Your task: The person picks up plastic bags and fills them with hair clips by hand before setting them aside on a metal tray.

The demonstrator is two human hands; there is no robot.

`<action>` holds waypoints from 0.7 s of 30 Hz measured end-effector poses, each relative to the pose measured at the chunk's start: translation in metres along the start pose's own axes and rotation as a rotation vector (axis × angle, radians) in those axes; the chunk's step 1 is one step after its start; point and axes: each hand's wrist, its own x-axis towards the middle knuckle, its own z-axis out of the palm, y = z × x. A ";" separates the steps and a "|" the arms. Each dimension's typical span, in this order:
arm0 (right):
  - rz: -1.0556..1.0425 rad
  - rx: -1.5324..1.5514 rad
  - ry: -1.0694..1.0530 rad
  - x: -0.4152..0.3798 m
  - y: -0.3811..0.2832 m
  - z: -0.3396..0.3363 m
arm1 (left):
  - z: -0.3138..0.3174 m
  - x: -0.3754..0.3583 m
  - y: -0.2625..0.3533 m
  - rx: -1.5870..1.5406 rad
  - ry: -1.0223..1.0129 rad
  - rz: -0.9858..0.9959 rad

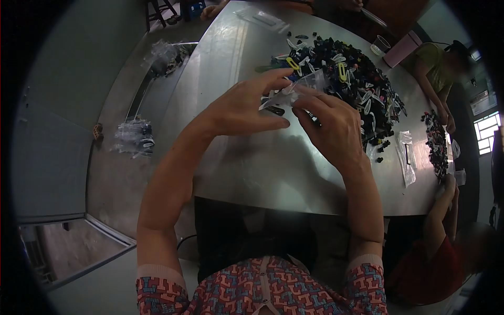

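Over the near part of the metal table (226, 163), my right hand (336, 123) pinches a clear plastic bag (313, 80). My left hand (241, 107) is open just left of it, thumb and fingers spread around the bag's left end. A small dark piece (275, 110) shows at the bag's lower left, between the two hands. Beyond my hands lies a large pile of small black parts and white cable loops (362, 79), with a few yellow pieces (343, 72) among them.
Flat clear bags (406, 157) lie at the table's right side. A smaller heap of parts (437, 142) is by two co-workers (438, 68). A pink box (403, 50) and a clear cup (379, 45) stand at the back. Filled bags (134, 137) lie off to the left.
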 end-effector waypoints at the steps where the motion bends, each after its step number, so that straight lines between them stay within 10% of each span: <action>1: 0.000 0.000 0.000 0.000 -0.002 0.000 | -0.003 0.000 0.004 0.022 -0.017 0.015; 21: -0.017 0.029 -0.120 -0.004 -0.012 0.004 | 0.003 -0.001 0.013 0.001 -0.088 0.071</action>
